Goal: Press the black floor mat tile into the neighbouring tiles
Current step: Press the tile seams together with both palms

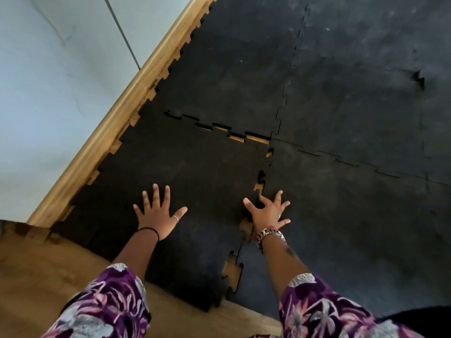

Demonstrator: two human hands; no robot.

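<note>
We press the black interlocking rubber floor mat tile [185, 172], left of centre, with our left hand [159, 215] flat and splayed, our right hand [267, 213] spread on its unseated right seam, judging it dense, flexible and grippy.

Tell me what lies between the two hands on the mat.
In the head view, only bare black tile surface lies between the left hand and the right hand, whose fingers sit on the partly open seam.
</note>
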